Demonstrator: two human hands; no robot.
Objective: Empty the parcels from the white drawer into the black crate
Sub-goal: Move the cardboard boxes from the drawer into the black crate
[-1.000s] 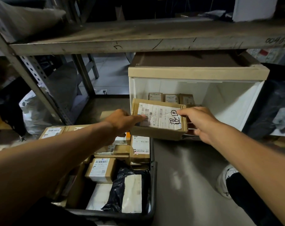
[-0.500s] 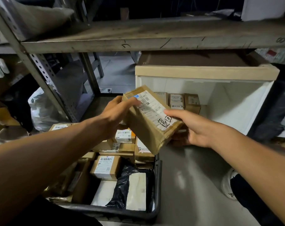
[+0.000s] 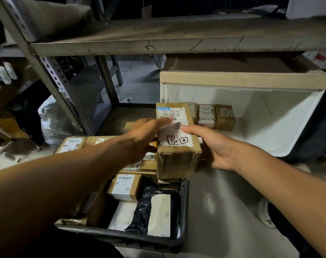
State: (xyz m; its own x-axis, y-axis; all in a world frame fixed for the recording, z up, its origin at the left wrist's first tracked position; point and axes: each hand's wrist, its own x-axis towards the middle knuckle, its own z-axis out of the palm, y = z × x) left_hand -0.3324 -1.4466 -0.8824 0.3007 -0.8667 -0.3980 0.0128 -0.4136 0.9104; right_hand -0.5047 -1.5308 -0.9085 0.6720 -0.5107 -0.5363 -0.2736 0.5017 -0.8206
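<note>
Between both hands' grip — left hand (image 3: 142, 135), right hand (image 3: 212, 146) — the parcel (image 3: 177, 146).

The scene is dim, darkest along the top and lower left of the frame. The white drawer (image 3: 270, 116) at centre right catches the most light. Wide-angle bending curves the edges; the forearms look soft.

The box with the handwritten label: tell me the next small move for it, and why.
Probably lower the box leftward into the black crate and let go. Both the left hand and the right hand hold it above the crate's far right corner, already outside the white drawer. The crate is nearly full there, so it would likely rest on top of other parcels.
</note>
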